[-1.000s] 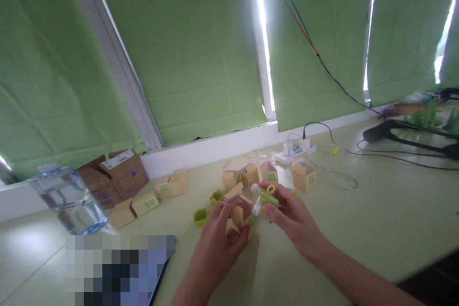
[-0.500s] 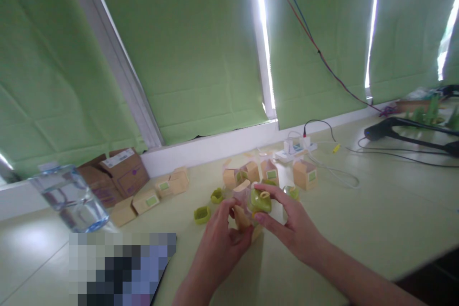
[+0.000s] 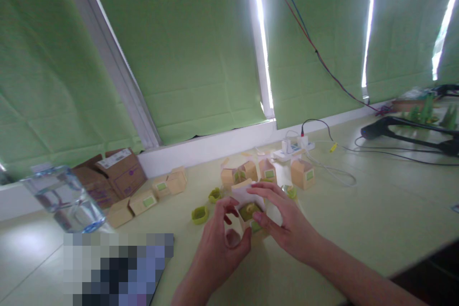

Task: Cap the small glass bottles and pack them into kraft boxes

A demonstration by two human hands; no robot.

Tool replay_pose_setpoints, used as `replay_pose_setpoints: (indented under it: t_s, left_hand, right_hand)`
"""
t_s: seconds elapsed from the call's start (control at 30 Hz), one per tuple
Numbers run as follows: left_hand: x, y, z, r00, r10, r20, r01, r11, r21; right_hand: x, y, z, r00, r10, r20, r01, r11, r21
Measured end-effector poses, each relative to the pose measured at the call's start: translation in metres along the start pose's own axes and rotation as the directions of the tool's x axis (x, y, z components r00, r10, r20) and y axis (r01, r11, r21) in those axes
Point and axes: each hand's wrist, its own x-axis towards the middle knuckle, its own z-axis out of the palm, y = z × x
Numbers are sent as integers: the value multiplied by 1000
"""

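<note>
My left hand point(image 3: 218, 244) curls round the near left side of a small tan cardboard box point(image 3: 245, 190) with its top flaps open. A green object point(image 3: 248, 210) sits down inside the box opening. My right hand point(image 3: 285, 222) is closed on the box's right side, fingers over its far edge and thumb by the opening. Several more small tan boxes with green labels point(image 3: 302, 174) stand just behind. Two loose green caps point(image 3: 199, 214) lie on the table left of my hands.
A clear water bottle point(image 3: 66, 197) stands at the near left, above a blurred patch. Brown cartons point(image 3: 120, 172) lean on the sill. A white power strip point(image 3: 292, 149) with cables lies behind the boxes. A black stand point(image 3: 405, 128) sits far right. Green blinds cover the windows.
The green object was held above the box by my right hand; it has gone down into the open box. Both hands have closed in on the box.
</note>
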Motion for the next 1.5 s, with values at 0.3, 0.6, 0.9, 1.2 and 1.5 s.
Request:
replay_pose_setpoints:
  t_s: [0.3, 0.6, 0.9, 1.2, 1.5]
  left_hand:
    - [0, -10, -2, 996, -48, -73, 46, 998, -35]
    - [-2, -2, -12, 1000, -20, 11, 21, 991, -135]
    - [3, -3, -12, 998, -35, 57, 40, 995, -91]
    - [1, -11, -4, 989, -87, 120, 103, 985, -139]
    - [6, -16, -4, 986, -127, 106, 140, 981, -135]
  right_hand:
    - [-5, 5, 9, 985, 171, 11, -170, 968, 185]
    - [-7, -9, 3, 981, 134, 140, -149, 984, 98]
    - [-5, -3, 1, 978, 115, 172, -119, 993, 12]
    - [-4, 5, 6, 988, 89, 123, -87, 996, -21]
    - [-5, 1, 8, 986, 93, 137, -94, 996, 2]
